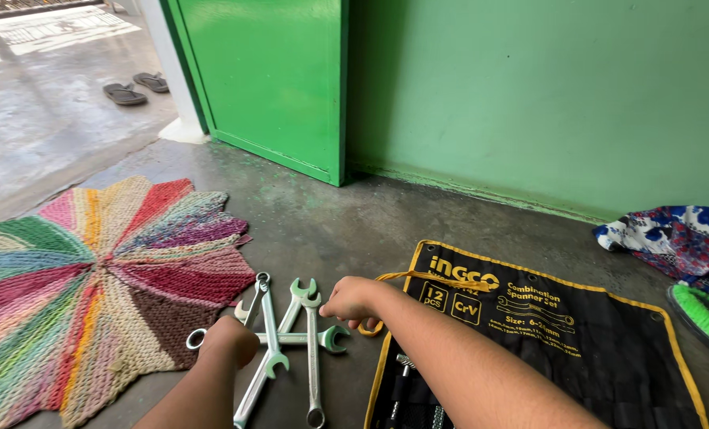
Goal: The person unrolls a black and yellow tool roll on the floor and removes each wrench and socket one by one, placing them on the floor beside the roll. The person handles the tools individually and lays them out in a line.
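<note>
Several silver combination wrenches point(313, 361) lie crossed in a heap on the concrete floor. My left hand point(227, 338) is closed over a wrench that lies crosswise, its ring end point(196, 339) sticking out to the left. My right hand point(353, 300) hovers with curled fingers just above that wrench's open end point(335, 339) and a loop of yellow strap point(370, 328); what it grips is hidden. The strap belongs to a black tool roll with yellow edging point(577, 342), spread flat to the right, with more tools in its pockets point(406, 385).
A round multicoloured woven mat point(77, 286) lies to the left of the wrenches. A patterned cloth point(672, 238) and a green brush point(708, 314) sit at the far right. Behind are a green door point(267, 79), a green wall and a pair of sandals point(136, 87).
</note>
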